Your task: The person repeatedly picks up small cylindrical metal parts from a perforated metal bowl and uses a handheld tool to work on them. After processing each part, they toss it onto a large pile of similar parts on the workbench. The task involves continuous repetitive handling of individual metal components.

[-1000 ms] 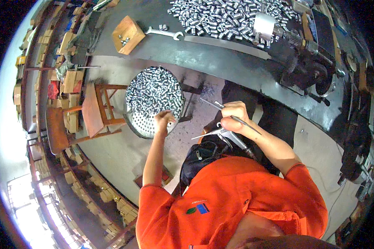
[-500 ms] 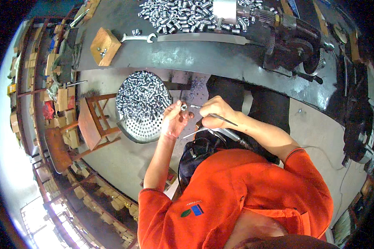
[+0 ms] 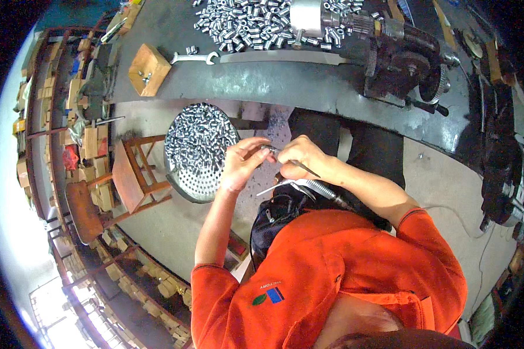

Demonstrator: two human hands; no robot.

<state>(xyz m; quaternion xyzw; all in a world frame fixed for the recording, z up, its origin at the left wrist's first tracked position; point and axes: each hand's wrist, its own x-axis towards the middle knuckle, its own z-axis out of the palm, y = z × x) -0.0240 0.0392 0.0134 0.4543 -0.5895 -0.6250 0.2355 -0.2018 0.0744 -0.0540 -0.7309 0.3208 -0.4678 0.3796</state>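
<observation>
In front of my body the two hands meet. My left hand [image 3: 244, 164] is closed, its thumb and fingers pinching a small metal sleeve [image 3: 267, 149] that is mostly hidden by the fingertips. Against it, from the right, comes my right hand [image 3: 303, 158], wrapped round a slim tool whose dark tapered end [image 3: 310, 169] sticks out beside the wrist. The tool's other end is at the sleeve; whether it sits inside cannot be made out. Left of the hands, a round perforated metal basket [image 3: 197, 187] holds a heap of similar shiny sleeves [image 3: 199, 136].
On the dark workbench [image 3: 239, 81] lie a pile of metal sleeves [image 3: 244, 23], an open-end wrench [image 3: 193, 59], a long flat bar [image 3: 279, 56], a small wooden box [image 3: 150, 71] and a geared machine [image 3: 404, 70]. A wooden stool [image 3: 131, 174] and loaded shelves [image 3: 58, 134] stand at left.
My left hand has turned and moved slightly right, bringing the sleeve against the tool's tip. The right hand keeps its grip. The whole view has shifted a little.
</observation>
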